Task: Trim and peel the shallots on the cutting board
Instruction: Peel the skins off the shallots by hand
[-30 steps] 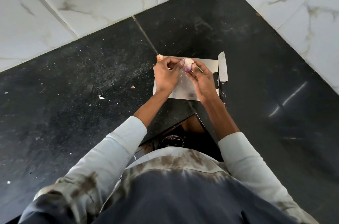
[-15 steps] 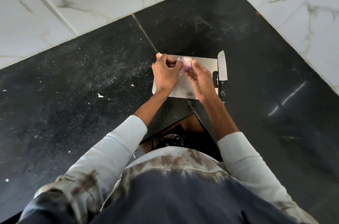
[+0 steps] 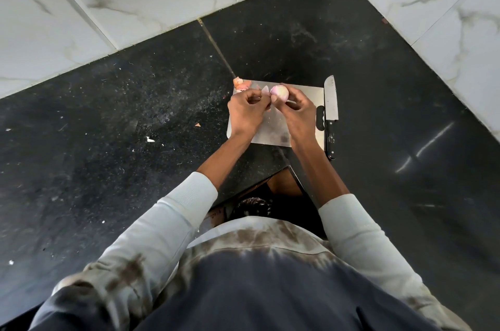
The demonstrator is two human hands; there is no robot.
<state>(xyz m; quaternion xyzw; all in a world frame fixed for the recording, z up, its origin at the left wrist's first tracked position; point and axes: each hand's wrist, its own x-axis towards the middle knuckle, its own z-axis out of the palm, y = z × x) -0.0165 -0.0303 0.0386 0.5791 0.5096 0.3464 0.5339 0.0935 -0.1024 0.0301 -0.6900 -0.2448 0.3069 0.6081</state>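
So we've got a shallot point(image 3: 280, 92) held up over the far edge of the steel cutting board point(image 3: 303, 103), which sits near the desk's point(image 3: 108, 141) inner front corner where it wraps around us. Our right hand point(image 3: 297, 111) has its fingers curled round the bulb, thumb tip pressed against its near side. The bulb looks mostly pale pink and white, so a good part of the skin is off. Our left hand point(image 3: 244, 111) is just beside it with fingers curled in, pinching a thin flap of skin point(image 3: 264, 91) that sticks up between the two hands; can't tell if that flap is attached to the bulb or free.

A small pile of orange-pink peels point(image 3: 241, 84) sits at the board's far left corner, partly hanging over onto the black stone. A knife point(image 3: 331, 111) lies flat along the board's right edge, blade pointing away from us, black handle toward us. One little peel scrap point(image 3: 197, 125) sits on the desk well left of the board, plus a few white flecks nearby.
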